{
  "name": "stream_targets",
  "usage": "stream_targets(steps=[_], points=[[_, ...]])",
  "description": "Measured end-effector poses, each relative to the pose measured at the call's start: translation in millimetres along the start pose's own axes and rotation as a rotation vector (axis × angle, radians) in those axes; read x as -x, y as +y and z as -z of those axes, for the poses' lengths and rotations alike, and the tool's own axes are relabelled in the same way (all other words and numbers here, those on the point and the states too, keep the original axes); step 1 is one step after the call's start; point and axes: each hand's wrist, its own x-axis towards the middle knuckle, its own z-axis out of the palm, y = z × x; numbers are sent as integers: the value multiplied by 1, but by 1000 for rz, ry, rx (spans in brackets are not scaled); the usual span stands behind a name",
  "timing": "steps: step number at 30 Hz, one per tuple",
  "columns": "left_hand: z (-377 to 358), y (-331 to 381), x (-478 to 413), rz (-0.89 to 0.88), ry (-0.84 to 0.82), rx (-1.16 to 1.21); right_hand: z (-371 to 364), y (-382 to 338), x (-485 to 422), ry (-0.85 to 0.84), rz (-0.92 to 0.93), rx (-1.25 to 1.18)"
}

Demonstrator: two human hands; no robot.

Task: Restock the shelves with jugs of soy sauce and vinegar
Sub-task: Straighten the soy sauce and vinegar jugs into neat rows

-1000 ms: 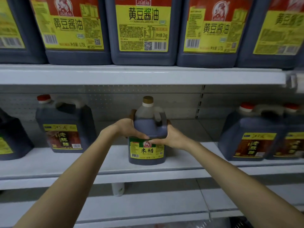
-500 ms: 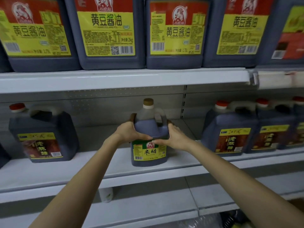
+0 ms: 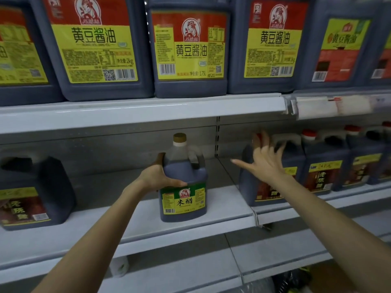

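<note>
A dark vinegar jug (image 3: 183, 187) with a green label and a gold cap stands upright on the middle shelf (image 3: 190, 229). My left hand (image 3: 157, 176) grips its left side, thumb across the front and fingers behind. My right hand (image 3: 264, 159) is off that jug, fingers spread in the air in front of a red-capped dark vinegar jug (image 3: 262, 187) to the right. Whether it touches that jug is unclear.
Large soy sauce jugs (image 3: 190, 53) with yellow-and-red labels line the top shelf (image 3: 148, 111). More red-capped vinegar jugs (image 3: 323, 166) stand at the right and one (image 3: 31, 191) at the left. A lower shelf (image 3: 190, 269) runs beneath.
My right hand has let go of the green-label jug and moved right, fingers spread, towards the red-capped jug. The left hand still holds the jug. The view has shifted right.
</note>
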Motion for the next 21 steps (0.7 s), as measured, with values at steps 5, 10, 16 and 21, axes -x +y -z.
stream_targets(steps=[5,10,16,21], points=[[-6,2,-6,-16,-7,2,-9,10,-3,-19,62,42],[-16,11,-17,-19,-45,-15,-17,19,-8,-42,71,18],[-33,34,-29,-53,-85,8,-17,29,-9,-88,156,-61],[-52,57,-38,-101,-96,-4,-16,35,-9,-64,201,-223]])
